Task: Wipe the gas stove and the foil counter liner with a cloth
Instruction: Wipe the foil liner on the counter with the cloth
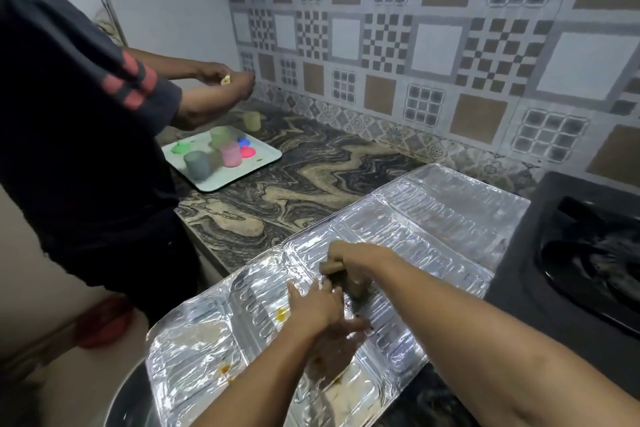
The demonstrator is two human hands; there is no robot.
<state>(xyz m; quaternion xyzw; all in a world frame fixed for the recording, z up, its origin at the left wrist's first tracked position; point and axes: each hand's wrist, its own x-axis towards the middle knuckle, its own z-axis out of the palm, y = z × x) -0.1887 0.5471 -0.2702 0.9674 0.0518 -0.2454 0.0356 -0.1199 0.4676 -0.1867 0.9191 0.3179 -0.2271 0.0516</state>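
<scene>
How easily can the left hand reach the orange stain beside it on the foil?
Probably yes. The orange stain lies uncovered on the foil liner, just left of the left hand, with nothing between them. The right hand grips the cloth farther back.

Silver foil liner (pixel 433 215), perhaps yellow-stained

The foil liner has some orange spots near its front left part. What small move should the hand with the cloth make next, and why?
Probably slide the cloth, which the right hand holds, toward the near left. The orange stains lie on the foil liner just beside the left hand, which rests flat on the foil and seems to keep it from shifting.
</scene>
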